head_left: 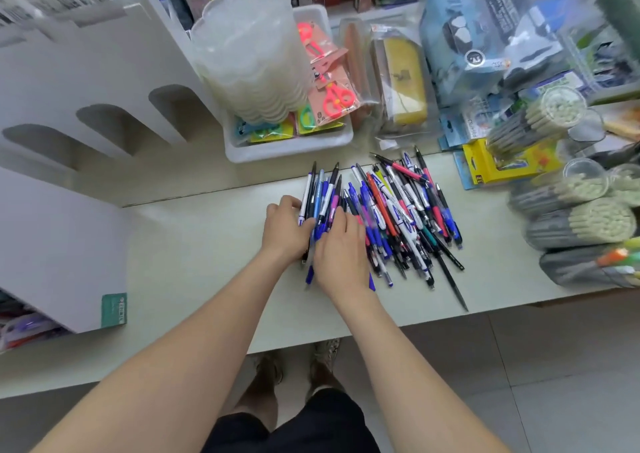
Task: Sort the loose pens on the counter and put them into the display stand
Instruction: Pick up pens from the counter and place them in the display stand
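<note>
Centrally, pens (398, 217): a loose heap, mostly blue, black and white, some pink and orange, lying on our counter (207, 244) towards its far edge. Left hand (285, 231): fingers and thumb curled round a bunch at the heap's left side. Right hand (337, 248): laid over the pens just beside it, touching them; we cannot tell whether it grips any. Stand (86, 82): white, arched slots, well to the left. Tray (287, 144): behind the heap, holding stacked clear tubs (249, 54) and packed scissors (334, 97). Pencil bundles (581, 224): right.
</note>
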### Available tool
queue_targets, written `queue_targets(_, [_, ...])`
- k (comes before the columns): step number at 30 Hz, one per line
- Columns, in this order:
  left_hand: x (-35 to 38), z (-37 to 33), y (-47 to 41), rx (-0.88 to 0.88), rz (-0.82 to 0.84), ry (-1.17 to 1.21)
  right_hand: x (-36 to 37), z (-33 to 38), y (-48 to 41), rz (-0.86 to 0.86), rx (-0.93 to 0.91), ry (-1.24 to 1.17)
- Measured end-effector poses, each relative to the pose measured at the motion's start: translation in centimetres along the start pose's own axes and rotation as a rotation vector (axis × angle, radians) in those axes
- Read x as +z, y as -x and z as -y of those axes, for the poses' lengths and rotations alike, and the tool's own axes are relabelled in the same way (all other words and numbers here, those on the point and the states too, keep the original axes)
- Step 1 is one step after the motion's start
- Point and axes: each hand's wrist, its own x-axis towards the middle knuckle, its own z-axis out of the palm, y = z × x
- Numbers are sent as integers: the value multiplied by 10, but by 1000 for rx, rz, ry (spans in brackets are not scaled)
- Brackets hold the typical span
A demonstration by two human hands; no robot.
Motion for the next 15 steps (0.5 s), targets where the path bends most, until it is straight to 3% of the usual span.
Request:
queue_targets(5, [-7, 7, 2, 17, 67, -18, 0, 15, -11, -22, 158, -71])
queue_targets(10, [-24, 23, 10, 17, 303, 65, 6, 34, -25, 42, 236, 117])
queue_targets(15, [-44, 42, 19, -77, 134, -29, 31, 39, -32, -6, 300, 328])
